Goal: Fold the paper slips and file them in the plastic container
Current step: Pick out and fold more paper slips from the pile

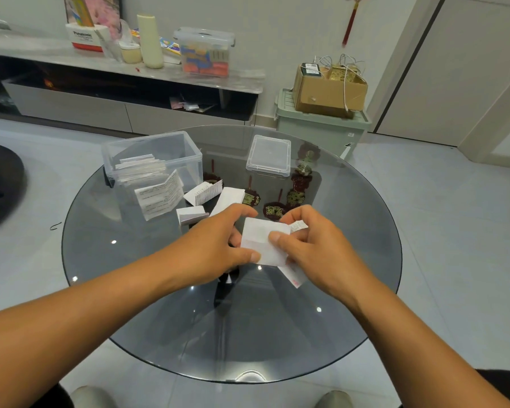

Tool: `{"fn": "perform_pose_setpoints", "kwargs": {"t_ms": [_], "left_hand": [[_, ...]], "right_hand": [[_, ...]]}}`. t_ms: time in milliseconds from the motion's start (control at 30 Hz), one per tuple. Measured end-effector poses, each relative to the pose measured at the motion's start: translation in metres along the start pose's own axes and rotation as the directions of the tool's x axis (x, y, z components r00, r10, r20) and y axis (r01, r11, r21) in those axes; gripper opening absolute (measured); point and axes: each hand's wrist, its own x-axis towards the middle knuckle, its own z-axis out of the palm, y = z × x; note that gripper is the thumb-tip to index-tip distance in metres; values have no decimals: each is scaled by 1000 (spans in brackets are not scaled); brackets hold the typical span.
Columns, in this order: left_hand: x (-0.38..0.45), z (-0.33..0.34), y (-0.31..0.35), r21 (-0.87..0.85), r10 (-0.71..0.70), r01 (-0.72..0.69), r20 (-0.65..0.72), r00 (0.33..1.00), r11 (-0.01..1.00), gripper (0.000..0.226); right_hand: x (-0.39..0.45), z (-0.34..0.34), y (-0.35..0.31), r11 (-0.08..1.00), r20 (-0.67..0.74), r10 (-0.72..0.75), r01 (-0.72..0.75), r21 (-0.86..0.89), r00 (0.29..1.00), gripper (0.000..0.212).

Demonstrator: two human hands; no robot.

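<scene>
Plastic container (152, 160) far left on glass counter (130, 275) holding filed slips, loose folded slips (202, 193) beside it, then left hand (215, 248) and right hand (312, 245) both pinching one folded paper slip (261, 241) above counter's middle, lid (268, 156) beyond.
</scene>
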Motion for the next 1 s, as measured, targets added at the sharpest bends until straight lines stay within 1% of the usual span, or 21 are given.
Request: {"fn": "perform_pose_setpoints", "kwargs": {"t_ms": [67,133,233,300,367,400,433,467,533,567,633,700,733,767,800,833,900,933,967,1000], "left_hand": [[2,1,0,-2,-4,4,-25,1000,1000,64],[2,2,0,28,-5,7,-39,999,1000,66],[0,7,1,191,47,-29,-92,995,981,68],[-3,8,2,307,116,-72,-126,985,949,59],[-2,6,0,418,206,-154,-81,975,895,44],[0,5,0,464,236,-196,-29,971,864,38],[0,4,-1,488,253,-233,26,967,841,38],[1,4,-3,490,257,-258,71,964,833,42],[2,1,-4,469,271,-299,127,954,831,47],[3,-1,-4,454,288,-325,150,946,830,44],[6,-5,-5,432,314,-362,181,932,826,34],[8,-10,-5,410,334,-380,182,925,829,26],[8,-12,-6,393,336,-381,180,924,837,24],[8,-13,-6,376,332,-377,182,926,846,23],[8,-15,-6,365,320,-367,186,929,856,23],[7,-16,-7,358,306,-355,189,933,863,24],[7,-19,-7,329,279,-329,189,941,885,24],[7,-19,-7,298,269,-314,184,946,901,24],[7,-19,-7,258,259,-298,173,950,919,23],[7,-19,-7,216,253,-282,156,955,935,24]], "right_hand": [[2,2,4,1000,-2,18,-18,-8,1000,30],[3,8,5,999,-34,30,-31,-26,999,37],[3,17,9,989,-79,26,-37,-140,996,42],[3,18,9,984,-100,23,-40,-175,995,42],[4,16,10,982,-142,12,-39,-183,990,40],[5,15,11,983,-163,8,-37,-179,987,39],[5,13,10,987,-176,13,-40,-153,984,38],[5,11,8,995,-180,33,-49,-90,983,38],[7,5,0,985,-160,114,-91,145,981,39],[8,1,-5,952,-124,172,-133,275,977,40],[11,-6,-12,837,0,296,-260,482,955,40],[12,-11,-15,721,107,358,-347,600,928,39],[12,-11,-14,694,137,361,-364,621,922,40],[11,-11,-13,697,153,348,-364,617,925,42],[10,-10,-11,739,156,316,-346,578,936,46],[9,-9,-9,810,150,264,-303,502,953,51],[7,-5,-4,956,143,127,-159,245,982,61],[6,-2,-4,989,152,72,-91,120,986,65],[5,0,-4,999,162,33,-40,37,986,66],[6,2,-4,1000,169,0,1,-5,986,66]]}}
